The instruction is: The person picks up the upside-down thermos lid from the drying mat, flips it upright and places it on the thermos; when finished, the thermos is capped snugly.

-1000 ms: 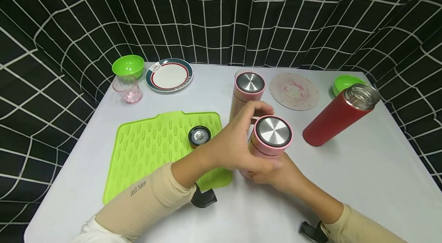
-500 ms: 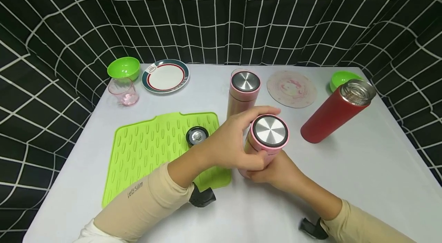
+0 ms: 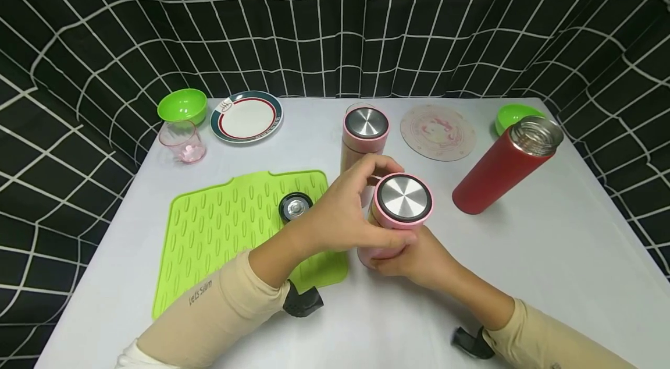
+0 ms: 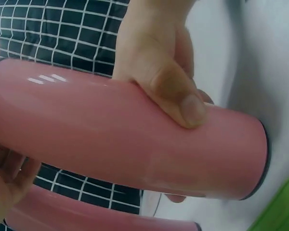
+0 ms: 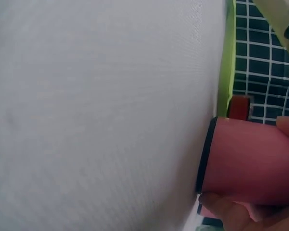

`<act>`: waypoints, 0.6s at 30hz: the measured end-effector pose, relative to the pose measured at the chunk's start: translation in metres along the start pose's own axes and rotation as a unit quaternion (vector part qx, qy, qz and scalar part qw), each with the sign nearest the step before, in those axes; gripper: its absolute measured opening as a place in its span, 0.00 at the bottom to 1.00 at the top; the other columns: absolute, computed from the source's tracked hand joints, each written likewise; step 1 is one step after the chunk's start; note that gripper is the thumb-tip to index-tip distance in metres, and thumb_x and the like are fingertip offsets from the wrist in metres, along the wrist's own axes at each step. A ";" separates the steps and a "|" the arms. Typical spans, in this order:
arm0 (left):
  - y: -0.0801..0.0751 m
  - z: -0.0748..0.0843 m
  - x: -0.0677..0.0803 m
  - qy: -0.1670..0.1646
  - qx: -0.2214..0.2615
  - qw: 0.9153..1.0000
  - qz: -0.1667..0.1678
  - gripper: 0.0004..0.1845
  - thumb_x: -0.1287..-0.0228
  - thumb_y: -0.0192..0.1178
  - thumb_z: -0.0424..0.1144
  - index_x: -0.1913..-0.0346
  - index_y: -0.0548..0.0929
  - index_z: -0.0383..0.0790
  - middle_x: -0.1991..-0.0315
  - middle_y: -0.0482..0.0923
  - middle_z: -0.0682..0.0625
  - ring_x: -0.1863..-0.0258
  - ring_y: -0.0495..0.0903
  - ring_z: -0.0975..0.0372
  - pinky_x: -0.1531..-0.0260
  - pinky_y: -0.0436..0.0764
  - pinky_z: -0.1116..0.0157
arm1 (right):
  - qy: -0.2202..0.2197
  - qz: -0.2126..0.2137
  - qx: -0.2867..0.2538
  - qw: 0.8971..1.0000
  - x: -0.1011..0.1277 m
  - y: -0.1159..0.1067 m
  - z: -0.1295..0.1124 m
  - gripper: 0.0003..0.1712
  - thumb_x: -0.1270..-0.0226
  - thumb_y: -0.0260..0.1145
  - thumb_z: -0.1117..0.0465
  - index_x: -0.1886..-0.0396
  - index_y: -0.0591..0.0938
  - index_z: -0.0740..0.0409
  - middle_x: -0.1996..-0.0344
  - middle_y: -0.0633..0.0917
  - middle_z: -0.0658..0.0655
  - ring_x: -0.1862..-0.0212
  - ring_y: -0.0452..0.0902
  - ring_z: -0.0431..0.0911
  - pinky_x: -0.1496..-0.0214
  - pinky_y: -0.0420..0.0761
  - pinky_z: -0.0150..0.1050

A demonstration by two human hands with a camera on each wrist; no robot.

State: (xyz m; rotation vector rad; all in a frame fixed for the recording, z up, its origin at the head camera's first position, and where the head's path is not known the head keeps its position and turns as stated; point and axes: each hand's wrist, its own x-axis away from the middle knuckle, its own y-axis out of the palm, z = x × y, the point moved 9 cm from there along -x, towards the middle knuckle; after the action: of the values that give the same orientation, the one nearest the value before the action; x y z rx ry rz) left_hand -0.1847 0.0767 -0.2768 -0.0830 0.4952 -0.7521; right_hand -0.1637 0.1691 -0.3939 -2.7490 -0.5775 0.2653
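A pink thermos [image 3: 403, 223] with a round steel-topped lid [image 3: 405, 198] stands upright at the middle of the table. My left hand [image 3: 335, 209] grips its upper part, thumb across the front and fingers behind. Lower down, my right hand [image 3: 426, 258] holds the body; in the left wrist view the right thumb [image 4: 183, 106] lies along the pink side near the base. The left fingertips [image 4: 19, 180] show at that view's left edge. Close behind stands a second pink thermos [image 3: 364, 139], partly hidden by my left hand.
A green drying mat [image 3: 209, 241] bears a black-rimmed cap [image 3: 295, 206]. To the right stands a lidless red thermos [image 3: 494, 174]. Along the back are a green bowl [image 3: 182, 106], pink glass [image 3: 183, 142], plate [image 3: 247, 117], pink round mat [image 3: 438, 132] and another green bowl [image 3: 515, 116].
My left fingers stretched out past the top of the thermos, then curled back behind it. My right hand keeps its hold on the body. The whole head view has shifted slightly.
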 end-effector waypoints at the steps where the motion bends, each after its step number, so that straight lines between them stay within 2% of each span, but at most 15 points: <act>1: 0.000 0.000 0.001 -0.002 0.009 1.000 0.005 0.42 0.56 0.76 0.35 0.37 0.66 0.39 0.43 0.72 0.51 0.45 0.74 0.62 0.41 0.72 0.62 | 0.000 -0.001 0.002 1.000 0.000 0.000 0.000 0.26 0.60 0.78 0.74 0.63 0.79 0.49 0.69 0.82 0.50 0.66 0.77 0.47 0.64 0.79 0.39; 4: 0.004 0.001 0.003 0.003 0.043 0.999 -0.007 0.44 0.55 0.73 0.31 0.34 0.62 0.38 0.42 0.72 0.46 0.43 0.74 0.59 0.38 0.70 0.60 | 0.000 0.001 0.005 1.000 0.001 -0.001 -0.001 0.26 0.60 0.79 0.73 0.62 0.78 0.50 0.69 0.81 0.50 0.67 0.77 0.47 0.64 0.79 0.39; 6: 0.006 0.000 0.004 -0.006 0.037 0.999 -0.011 0.47 0.55 0.74 0.33 0.33 0.58 0.40 0.41 0.69 0.47 0.42 0.72 0.59 0.38 0.69 0.60 | 0.001 0.003 0.013 1.000 0.002 -0.002 -0.002 0.26 0.59 0.80 0.71 0.61 0.78 0.49 0.68 0.82 0.49 0.66 0.77 0.46 0.64 0.79 0.38; 10: 0.003 0.001 0.003 -0.008 0.000 1.000 0.015 0.43 0.56 0.78 0.37 0.36 0.66 0.41 0.42 0.70 0.51 0.44 0.72 0.63 0.40 0.71 0.62 | 0.002 0.004 0.009 1.000 0.002 -0.002 -0.002 0.28 0.59 0.79 0.72 0.58 0.77 0.50 0.66 0.81 0.49 0.65 0.77 0.47 0.64 0.79 0.39; 12: 0.001 0.001 0.003 -0.002 0.019 1.000 0.020 0.40 0.54 0.75 0.34 0.36 0.69 0.39 0.42 0.73 0.52 0.44 0.74 0.63 0.40 0.71 0.61 | 0.004 0.001 0.004 1.000 0.001 0.000 -0.003 0.27 0.60 0.79 0.72 0.61 0.78 0.49 0.67 0.81 0.50 0.65 0.77 0.47 0.64 0.79 0.39; 14: 0.000 0.001 0.004 0.004 0.030 0.999 0.024 0.42 0.56 0.74 0.32 0.34 0.67 0.39 0.40 0.72 0.52 0.42 0.72 0.62 0.39 0.71 0.60 | 0.002 0.000 0.004 1.000 0.000 0.001 -0.004 0.25 0.59 0.79 0.73 0.63 0.78 0.49 0.69 0.81 0.50 0.67 0.77 0.47 0.64 0.79 0.39; 18: -0.005 0.003 0.006 0.013 -0.033 0.997 0.071 0.43 0.61 0.80 0.38 0.40 0.68 0.41 0.45 0.71 0.54 0.46 0.74 0.64 0.44 0.74 0.64 | 0.009 0.005 0.007 1.000 0.001 0.000 -0.005 0.26 0.59 0.79 0.72 0.61 0.79 0.49 0.66 0.82 0.50 0.65 0.78 0.47 0.62 0.80 0.38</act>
State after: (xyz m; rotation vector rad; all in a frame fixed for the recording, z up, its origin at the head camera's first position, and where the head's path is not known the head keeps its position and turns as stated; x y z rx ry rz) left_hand -0.1824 0.0689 -0.2751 -0.0983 0.5439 -0.5990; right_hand -0.1611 0.1684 -0.3890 -2.7390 -0.5558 0.2463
